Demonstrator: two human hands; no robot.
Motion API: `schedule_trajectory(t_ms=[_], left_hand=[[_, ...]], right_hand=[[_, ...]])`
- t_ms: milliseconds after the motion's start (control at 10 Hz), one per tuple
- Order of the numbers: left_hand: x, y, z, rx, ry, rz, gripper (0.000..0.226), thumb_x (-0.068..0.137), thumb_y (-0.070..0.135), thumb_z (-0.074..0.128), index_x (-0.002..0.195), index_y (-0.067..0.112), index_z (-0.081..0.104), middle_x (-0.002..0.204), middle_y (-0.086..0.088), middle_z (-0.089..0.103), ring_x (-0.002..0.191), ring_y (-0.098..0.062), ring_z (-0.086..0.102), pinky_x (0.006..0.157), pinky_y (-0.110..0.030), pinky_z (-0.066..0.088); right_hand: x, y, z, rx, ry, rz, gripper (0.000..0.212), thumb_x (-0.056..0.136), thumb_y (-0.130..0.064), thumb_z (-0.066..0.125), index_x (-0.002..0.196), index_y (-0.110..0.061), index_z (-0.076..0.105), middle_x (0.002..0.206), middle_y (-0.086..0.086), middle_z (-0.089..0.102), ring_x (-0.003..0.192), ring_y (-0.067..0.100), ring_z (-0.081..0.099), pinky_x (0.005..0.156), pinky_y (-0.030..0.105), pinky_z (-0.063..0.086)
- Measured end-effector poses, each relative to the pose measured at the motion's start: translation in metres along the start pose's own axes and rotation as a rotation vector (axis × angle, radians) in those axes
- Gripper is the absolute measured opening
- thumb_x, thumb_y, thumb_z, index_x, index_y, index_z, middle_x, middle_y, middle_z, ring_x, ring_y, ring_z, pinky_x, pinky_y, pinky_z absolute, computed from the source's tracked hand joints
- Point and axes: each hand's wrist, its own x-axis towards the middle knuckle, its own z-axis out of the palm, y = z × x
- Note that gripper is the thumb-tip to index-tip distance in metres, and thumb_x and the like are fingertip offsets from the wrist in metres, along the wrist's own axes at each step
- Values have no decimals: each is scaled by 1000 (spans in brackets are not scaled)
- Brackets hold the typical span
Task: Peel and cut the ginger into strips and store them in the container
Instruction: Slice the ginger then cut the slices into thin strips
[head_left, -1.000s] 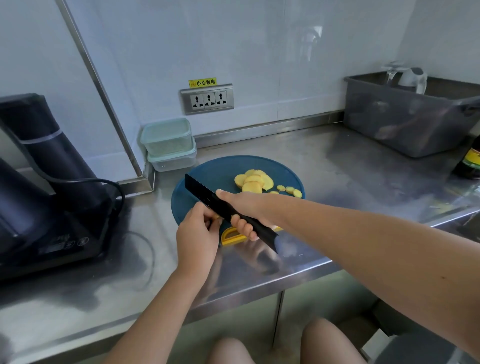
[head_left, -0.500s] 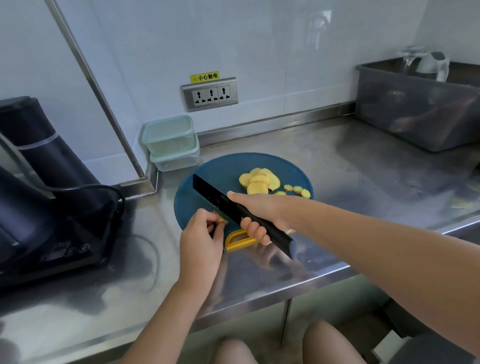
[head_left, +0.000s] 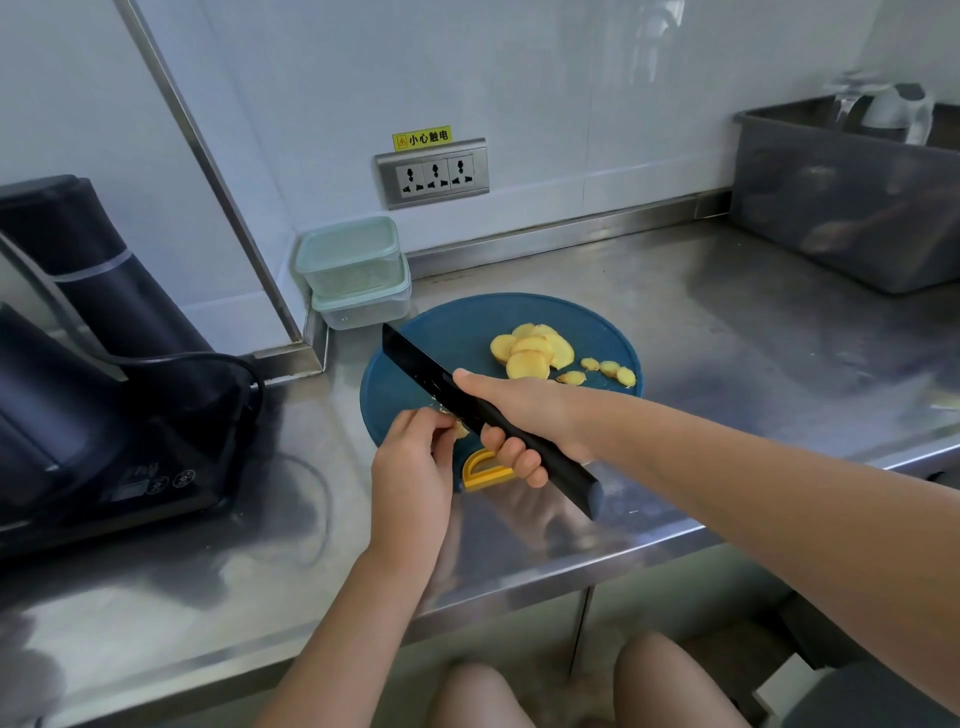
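Note:
A round blue cutting board (head_left: 447, 332) with a yellow handle (head_left: 483, 470) lies on the steel counter. Several yellow ginger slices (head_left: 532, 351) are piled at its far right, with smaller bits (head_left: 608, 370) beside them. My right hand (head_left: 519, 415) grips the handle of a black knife (head_left: 415, 364), blade pointing far left over the board. My left hand (head_left: 410, 457) pinches a small ginger piece (head_left: 460, 429) against the blade's near side; most of the piece is hidden. Two stacked pale-green lidded containers (head_left: 356, 270) stand behind the board by the wall.
A dark appliance (head_left: 88, 395) with a cable fills the counter's left. A grey tub (head_left: 852, 208) holding a glass jug sits at the back right. A wall socket (head_left: 434, 174) is above the containers. The counter's front edge runs just below my hands.
The knife and both hands have stayed together at the board's near edge, with only slight shifts. The camera has drifted a little.

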Motion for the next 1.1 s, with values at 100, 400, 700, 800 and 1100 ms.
schedule_trajectory(t_ms=[100, 400, 700, 800, 1100], left_hand=[[0, 1, 0, 17, 3, 21, 7, 84, -1, 64, 87, 5, 67, 84, -5, 64, 72, -12, 55, 67, -8, 38], [1, 2, 1, 53, 0, 1, 3, 84, 1, 64, 86, 4, 66, 82, -6, 65, 71, -9, 51, 62, -3, 32], [0, 7, 1, 56, -2, -1, 5, 86, 2, 63, 89, 3, 67, 84, -8, 67, 75, -21, 62, 68, -18, 39], [0, 7, 0, 52, -5, -4, 4, 85, 2, 64, 89, 4, 66, 85, -7, 66, 75, -20, 62, 68, -17, 39], [0, 6, 1, 45, -3, -15, 4, 85, 3, 65, 88, 5, 65, 84, -6, 69, 76, -23, 65, 68, -20, 42]], right_hand=[[-1, -3, 1, -12, 11, -3, 65, 87, -76, 38, 57, -18, 40, 44, -5, 35, 33, 10, 31, 36, 15, 30], [-3, -5, 5, 0, 7, 21, 65, 88, -75, 37, 56, -18, 39, 43, -5, 35, 31, 9, 31, 35, 14, 30], [-4, -3, 8, -46, 55, -6, 65, 87, -75, 38, 57, -18, 41, 45, -4, 36, 34, 10, 32, 36, 16, 31], [-4, -4, 8, -50, 58, -8, 65, 87, -75, 38, 57, -18, 41, 45, -5, 36, 34, 10, 32, 36, 16, 31], [-2, -6, 7, -53, 50, -7, 64, 87, -75, 38, 57, -19, 40, 45, -5, 36, 34, 9, 31, 35, 16, 30]])
